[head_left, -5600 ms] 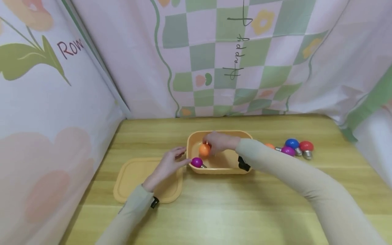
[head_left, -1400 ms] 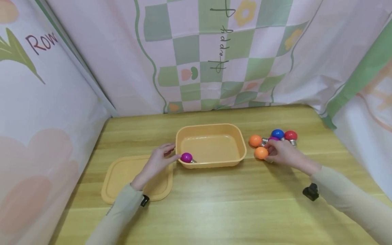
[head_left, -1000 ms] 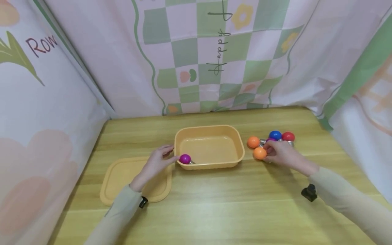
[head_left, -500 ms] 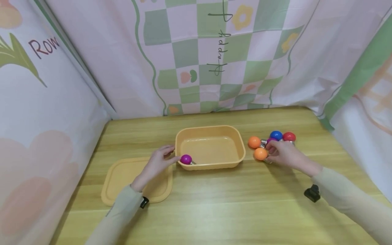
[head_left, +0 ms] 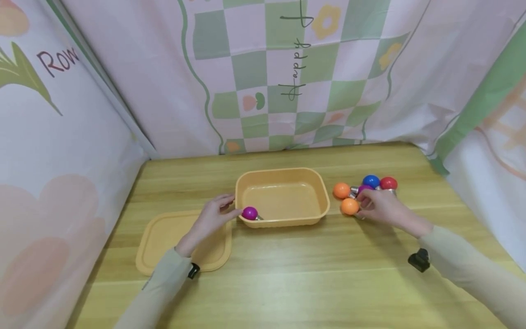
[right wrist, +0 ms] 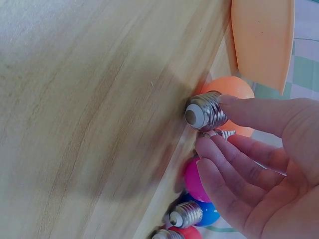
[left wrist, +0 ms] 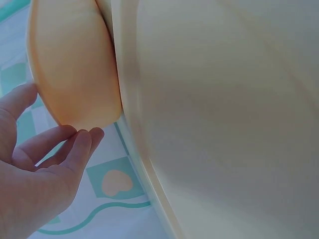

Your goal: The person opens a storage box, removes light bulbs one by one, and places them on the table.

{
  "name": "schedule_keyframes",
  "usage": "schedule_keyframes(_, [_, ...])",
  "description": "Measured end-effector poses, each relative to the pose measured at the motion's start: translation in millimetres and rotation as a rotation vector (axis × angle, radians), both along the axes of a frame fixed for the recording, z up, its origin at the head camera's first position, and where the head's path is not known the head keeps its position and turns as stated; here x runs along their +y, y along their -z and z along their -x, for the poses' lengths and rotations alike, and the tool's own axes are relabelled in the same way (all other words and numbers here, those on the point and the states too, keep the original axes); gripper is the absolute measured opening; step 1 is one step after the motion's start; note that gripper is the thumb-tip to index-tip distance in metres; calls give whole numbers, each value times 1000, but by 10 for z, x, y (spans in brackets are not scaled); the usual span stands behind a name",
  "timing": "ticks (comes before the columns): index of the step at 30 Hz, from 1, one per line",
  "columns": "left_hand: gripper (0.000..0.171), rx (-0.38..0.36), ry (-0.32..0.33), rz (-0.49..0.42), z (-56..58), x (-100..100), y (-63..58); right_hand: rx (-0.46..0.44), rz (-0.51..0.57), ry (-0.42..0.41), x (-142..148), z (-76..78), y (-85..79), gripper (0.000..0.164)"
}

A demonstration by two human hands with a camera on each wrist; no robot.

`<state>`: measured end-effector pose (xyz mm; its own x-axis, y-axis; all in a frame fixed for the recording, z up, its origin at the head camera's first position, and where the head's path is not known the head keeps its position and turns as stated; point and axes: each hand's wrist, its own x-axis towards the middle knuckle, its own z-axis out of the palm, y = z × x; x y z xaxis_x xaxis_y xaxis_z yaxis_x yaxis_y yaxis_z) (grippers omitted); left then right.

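My right hand (head_left: 384, 208) has its thumb and fingers around the screw base of an orange light bulb (head_left: 350, 206) on the table; in the right wrist view the thumb touches the metal base (right wrist: 207, 110). Close by lie a second orange bulb (head_left: 341, 190), a purple bulb (head_left: 365, 189) partly behind my fingers, a blue bulb (head_left: 371, 181) and a red bulb (head_left: 388, 183). My left hand (head_left: 209, 218) touches the left end of an orange plastic container (head_left: 287, 201), fingers loosely bent. Inside its front-left corner lies another purple bulb (head_left: 249, 213).
A flat lid (head_left: 164, 242) of the same orange lies on the wooden table (head_left: 296, 278), partly under the left hand and forearm. A patterned cloth (head_left: 279, 68) hangs along the back, and more cloth encloses the left and right sides.
Since the oldest frame, the right hand has carried an orange bulb from the container to the bulbs at right. Over the last second both hands have stayed nearly still.
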<state>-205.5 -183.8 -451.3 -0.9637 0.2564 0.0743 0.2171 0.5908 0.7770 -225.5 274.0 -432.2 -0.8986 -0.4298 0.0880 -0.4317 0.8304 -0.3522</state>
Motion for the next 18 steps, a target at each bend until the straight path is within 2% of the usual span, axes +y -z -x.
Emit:
schedule_keyframes(8, [56,2,-25,0,-35,-110,-23,7,16,-9,-97,52,-27,37])
schedule_keyframes(12, [57,-8,-8,-12,-11,-99,-20,58,19,-16,-84,55,-77,30])
schedule_keyframes(15, [59,-19,17,-18,30,-53,-6,120,22,-38,-41,49,-135,29])
schedule_keyframes(18, [58,-15,10,-16,43,-61,12,173,23,-75,-82,88,-196,33])
